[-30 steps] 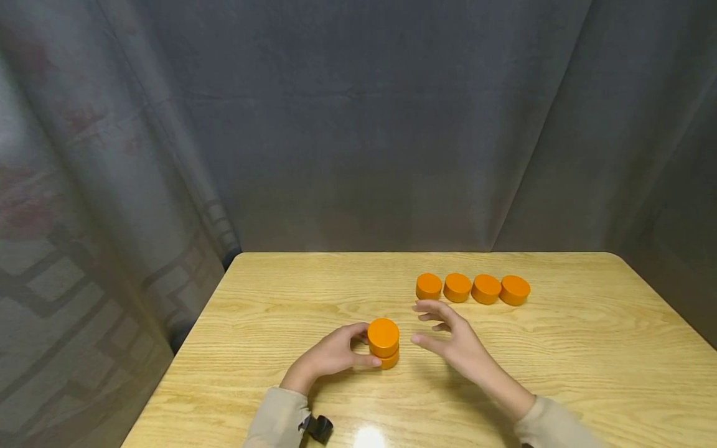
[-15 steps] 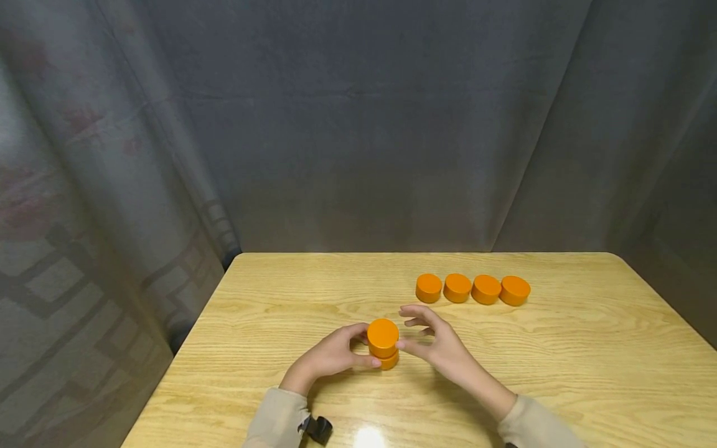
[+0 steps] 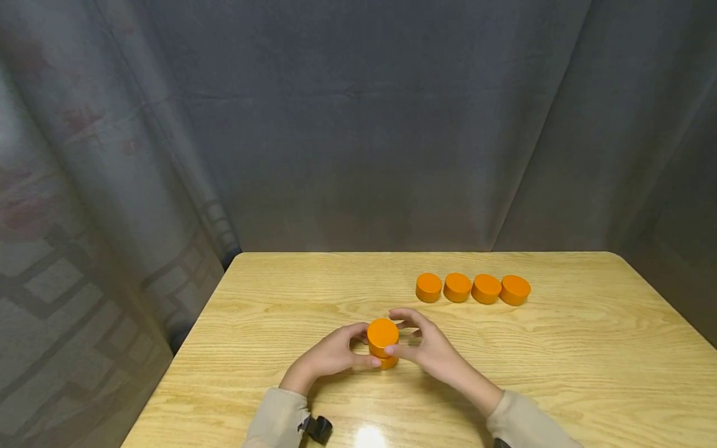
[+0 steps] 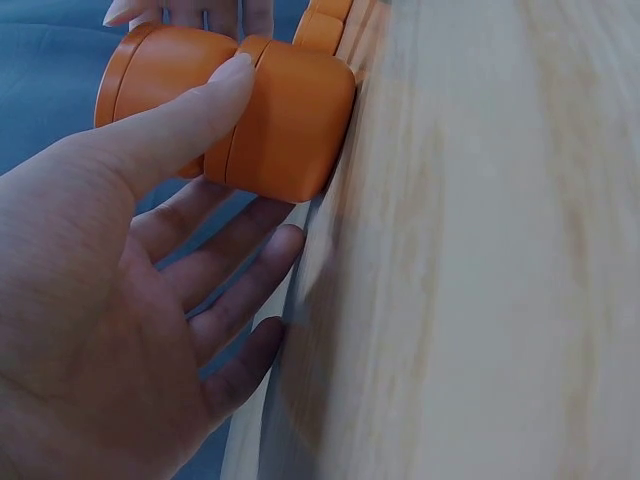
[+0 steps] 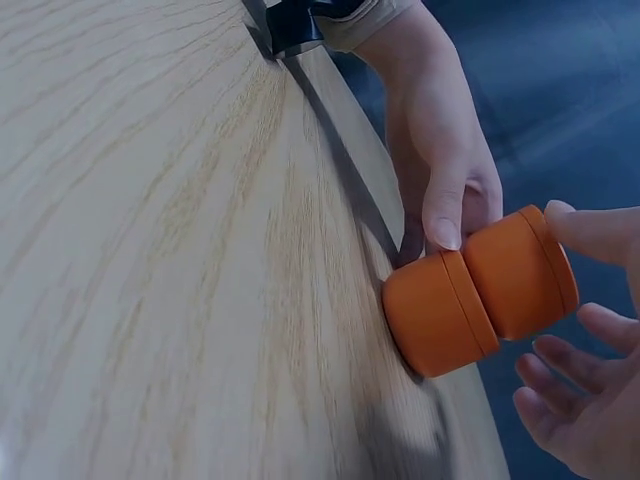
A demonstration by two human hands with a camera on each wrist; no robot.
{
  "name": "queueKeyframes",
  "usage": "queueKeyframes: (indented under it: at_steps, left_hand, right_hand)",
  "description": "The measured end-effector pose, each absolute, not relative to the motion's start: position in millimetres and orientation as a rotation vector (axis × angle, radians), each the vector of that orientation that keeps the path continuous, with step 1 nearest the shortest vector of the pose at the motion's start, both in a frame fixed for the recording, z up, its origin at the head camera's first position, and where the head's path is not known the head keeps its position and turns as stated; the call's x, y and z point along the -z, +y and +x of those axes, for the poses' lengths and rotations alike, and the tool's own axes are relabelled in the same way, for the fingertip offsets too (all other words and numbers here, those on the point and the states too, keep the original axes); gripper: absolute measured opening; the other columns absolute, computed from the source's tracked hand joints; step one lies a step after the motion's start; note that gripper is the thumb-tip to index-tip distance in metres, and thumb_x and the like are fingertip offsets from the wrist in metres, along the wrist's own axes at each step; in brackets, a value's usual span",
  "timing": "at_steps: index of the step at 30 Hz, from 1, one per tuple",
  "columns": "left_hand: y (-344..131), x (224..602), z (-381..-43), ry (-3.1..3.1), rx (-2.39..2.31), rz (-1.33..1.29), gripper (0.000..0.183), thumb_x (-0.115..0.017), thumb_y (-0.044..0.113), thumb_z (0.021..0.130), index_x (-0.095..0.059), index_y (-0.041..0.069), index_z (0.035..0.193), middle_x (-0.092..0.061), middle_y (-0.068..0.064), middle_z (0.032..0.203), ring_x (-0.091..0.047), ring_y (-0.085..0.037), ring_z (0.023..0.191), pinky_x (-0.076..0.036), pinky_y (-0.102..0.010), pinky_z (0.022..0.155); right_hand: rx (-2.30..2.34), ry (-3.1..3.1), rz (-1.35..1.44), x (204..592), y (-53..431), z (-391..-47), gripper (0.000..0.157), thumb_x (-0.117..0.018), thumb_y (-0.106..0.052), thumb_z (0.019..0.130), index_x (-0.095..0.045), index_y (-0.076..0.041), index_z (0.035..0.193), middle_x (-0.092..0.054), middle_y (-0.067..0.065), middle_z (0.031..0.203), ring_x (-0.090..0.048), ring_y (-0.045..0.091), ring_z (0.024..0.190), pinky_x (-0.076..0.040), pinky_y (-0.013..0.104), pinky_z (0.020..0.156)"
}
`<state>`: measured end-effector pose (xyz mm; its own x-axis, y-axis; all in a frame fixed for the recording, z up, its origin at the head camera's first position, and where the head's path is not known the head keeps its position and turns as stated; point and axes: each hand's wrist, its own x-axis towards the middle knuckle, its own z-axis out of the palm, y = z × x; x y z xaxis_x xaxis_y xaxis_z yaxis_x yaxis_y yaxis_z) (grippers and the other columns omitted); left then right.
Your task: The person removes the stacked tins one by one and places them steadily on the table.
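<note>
Two round orange lidded jars stand stacked on the wooden table in the head view. My left hand (image 3: pixel 333 353) holds the lower jar (image 3: pixel 388 362), thumb at its near side and fingers behind it. In the left wrist view that thumb presses near the seam of the lower jar's lid (image 4: pixel 290 115). On top sits the upper jar (image 5: pixel 522 275), smaller than the lower one in the right wrist view. My right hand (image 3: pixel 432 352) reaches around it from the right. Its thumb (image 5: pixel 590 228) is at the upper jar's lid edge, while the other fingers stay spread and slightly bent beside it.
Several similar orange round pieces (image 3: pixel 457 287) stand in a row toward the back right of the table (image 3: pixel 313 292). A dark grey curtain (image 3: pixel 358 137) hangs behind the table. A black device (image 3: pixel 318 429) is strapped at the left wrist.
My right hand has moved left, from apart to right at the upper jar, its thumb coming to the jar's near side. The left hand and both jars have stayed put.
</note>
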<state>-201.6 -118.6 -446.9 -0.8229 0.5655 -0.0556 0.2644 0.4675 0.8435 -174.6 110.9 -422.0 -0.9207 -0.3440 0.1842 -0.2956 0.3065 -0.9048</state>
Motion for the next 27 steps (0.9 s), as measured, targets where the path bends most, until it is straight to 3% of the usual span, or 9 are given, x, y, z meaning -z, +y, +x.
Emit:
queueKeyframes:
  at_steps: [17, 27]
  left_hand:
    - [-118, 447, -201, 2.401, -1.294, 0.702, 0.044, -0.078, 0.031, 0.087, -0.062, 0.019, 0.126, -0.063, 0.010, 0.112, -0.056, -0.016, 0.108, -0.041, -0.048, 0.099]
    - [-118, 447, -201, 2.364, -1.333, 0.696, 0.046, -0.079, 0.027, 0.086, -0.062, 0.016, 0.127, -0.063, 0.009, 0.112, -0.057, -0.015, 0.107, -0.042, -0.046, 0.100]
  right_hand:
    - [1.663, 2.478, -0.601, 430, 103, -178, 0.065, -0.082, -0.019, 0.082, -0.051, 0.001, 0.136, -0.059, 0.012, 0.127, -0.053, 0.031, 0.114, -0.042, 0.048, 0.093]
    - [1.689, 2.428, -0.600, 432, 103, -178, 0.064, -0.082, -0.017, 0.083, -0.050, 0.002, 0.136, -0.059, 0.015, 0.128, -0.053, 0.034, 0.119, -0.044, 0.055, 0.097]
